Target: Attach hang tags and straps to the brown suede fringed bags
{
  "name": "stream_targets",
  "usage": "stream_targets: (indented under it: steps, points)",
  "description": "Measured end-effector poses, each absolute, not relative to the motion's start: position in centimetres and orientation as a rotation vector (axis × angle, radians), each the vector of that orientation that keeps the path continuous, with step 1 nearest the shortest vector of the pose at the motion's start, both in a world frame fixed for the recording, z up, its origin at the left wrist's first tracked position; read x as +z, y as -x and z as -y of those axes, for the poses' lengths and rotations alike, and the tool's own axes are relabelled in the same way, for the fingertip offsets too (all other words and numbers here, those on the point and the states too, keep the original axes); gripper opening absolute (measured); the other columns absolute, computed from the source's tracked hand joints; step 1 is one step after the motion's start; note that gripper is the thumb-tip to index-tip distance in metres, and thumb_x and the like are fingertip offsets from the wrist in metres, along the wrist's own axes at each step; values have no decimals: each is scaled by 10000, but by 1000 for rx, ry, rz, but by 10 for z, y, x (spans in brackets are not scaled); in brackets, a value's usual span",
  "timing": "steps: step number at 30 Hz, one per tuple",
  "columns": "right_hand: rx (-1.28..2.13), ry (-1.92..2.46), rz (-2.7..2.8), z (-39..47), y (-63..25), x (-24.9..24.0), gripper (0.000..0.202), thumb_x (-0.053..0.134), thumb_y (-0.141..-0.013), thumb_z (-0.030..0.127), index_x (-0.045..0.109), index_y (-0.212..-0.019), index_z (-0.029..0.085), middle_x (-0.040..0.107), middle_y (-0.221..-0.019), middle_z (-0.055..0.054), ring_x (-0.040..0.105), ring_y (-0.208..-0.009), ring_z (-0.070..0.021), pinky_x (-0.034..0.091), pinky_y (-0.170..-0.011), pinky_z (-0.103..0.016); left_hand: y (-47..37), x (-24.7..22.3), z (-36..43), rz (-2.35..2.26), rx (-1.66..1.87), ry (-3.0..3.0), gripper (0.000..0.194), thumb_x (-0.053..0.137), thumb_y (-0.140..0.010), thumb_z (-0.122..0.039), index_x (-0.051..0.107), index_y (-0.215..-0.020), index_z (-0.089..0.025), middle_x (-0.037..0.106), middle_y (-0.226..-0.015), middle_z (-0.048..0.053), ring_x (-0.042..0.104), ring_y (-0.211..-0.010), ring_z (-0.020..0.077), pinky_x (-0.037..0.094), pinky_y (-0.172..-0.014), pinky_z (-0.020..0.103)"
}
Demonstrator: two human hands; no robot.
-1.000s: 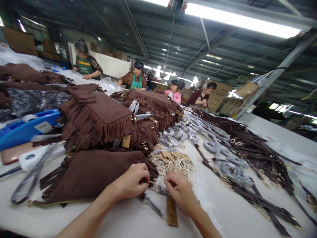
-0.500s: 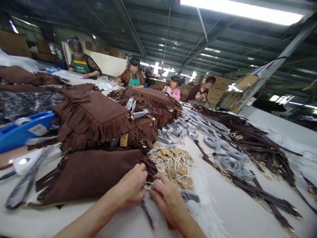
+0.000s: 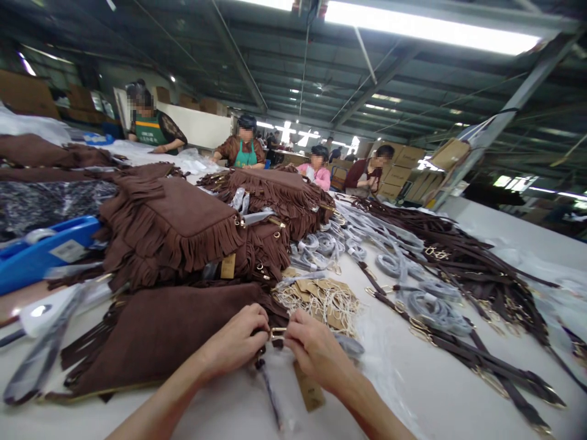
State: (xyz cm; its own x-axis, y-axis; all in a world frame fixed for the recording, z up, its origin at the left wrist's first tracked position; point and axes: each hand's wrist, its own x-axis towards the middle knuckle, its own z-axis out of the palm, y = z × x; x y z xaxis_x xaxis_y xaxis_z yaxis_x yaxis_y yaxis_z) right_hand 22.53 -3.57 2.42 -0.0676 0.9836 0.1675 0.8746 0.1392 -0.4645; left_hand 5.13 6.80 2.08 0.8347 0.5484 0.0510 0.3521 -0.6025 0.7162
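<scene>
A brown fringed bag (image 3: 160, 336) lies flat on the white table before me. At its right end my left hand (image 3: 238, 335) is closed, its fingertips pinching the hardware at the bag's edge. My right hand (image 3: 318, 345) is closed on a gold metal clasp (image 3: 277, 333), which bridges the small gap between both hands. Below them, a thin plastic-wrapped dark strap (image 3: 271, 391) trails over the table. A kraft paper tag (image 3: 310, 389) shows under my right hand. The exact join of clasp and bag is hidden by my fingers.
Stacked fringed bags (image 3: 174, 220) rise behind. Corded kraft tags (image 3: 321, 299) lie just beyond my right hand. Coiled wrapped straps (image 3: 428, 305) and dark straps (image 3: 486, 275) spread rightward. A blue tape dispenser (image 3: 50, 250) stands left. Several people work across the table.
My right hand has closed around the gold clasp, now clearly visible between my hands. The kraft tag has come into fuller view below. The camera view has shifted slightly.
</scene>
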Motion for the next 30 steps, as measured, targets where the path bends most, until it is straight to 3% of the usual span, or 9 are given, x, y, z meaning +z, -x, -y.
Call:
stream_targets:
  steps: [7, 11, 13, 17, 22, 30]
  points:
    - [343, 1650, 1872, 24, -226, 8, 236, 512, -895, 64, 561, -702, 191, 540, -878, -28, 567, -827, -171, 444, -744, -278, -55, 14, -77, -714, 338, -2245, 134, 496, -773, -129, 575, -690, -198, 616, -906, 24, 525, -957, 208, 407, -857, 314]
    - [292, 1597, 1833, 31, -223, 9, 208, 508, -901, 108, 598, -730, 187, 550, -1083, -76, 582, -864, -172, 440, -775, -290, -56, 11, -77, -735, 337, -2207, 104, 483, -745, -142, 554, -694, -197, 601, -907, 27, 512, -945, 205, 395, -839, 309]
    - [223, 1623, 1802, 38, -219, 13, 225, 481, -927, 157, 611, -746, 186, 566, -1008, -76, 581, -801, -168, 422, -721, -283, -55, 10, -77, -731, 350, -2193, 88, 479, -743, -153, 540, -697, -197, 596, -908, 29, 506, -942, 204, 388, -835, 306]
    - [181, 1737, 1783, 54, -208, 21, 297, 464, -949, 250, 586, -683, 194, 530, -654, -5, 543, -635, -160, 334, -597, -272, -54, 10, -76, -716, 373, -2179, 85, 474, -740, -169, 502, -668, -203, 591, -879, 28, 497, -935, 208, 373, -825, 304]
    - [465, 1815, 1640, 60, -201, 14, 273, 467, -929, 293, 602, -708, 208, 603, -651, 6, 555, -637, -157, 327, -601, -262, -56, 12, -79, -733, 373, -2150, 92, 473, -723, -173, 506, -643, -203, 595, -864, 27, 504, -919, 210, 367, -814, 305]
    - [781, 1637, 1276, 47, -188, -10, 235, 502, -883, 375, 548, -721, 212, 499, -642, 29, 478, -646, -161, 352, -607, -256, -57, 13, -84, -786, 354, -2086, 70, 492, -697, -174, 547, -660, -197, 617, -844, 22, 528, -911, 214, 380, -805, 299]
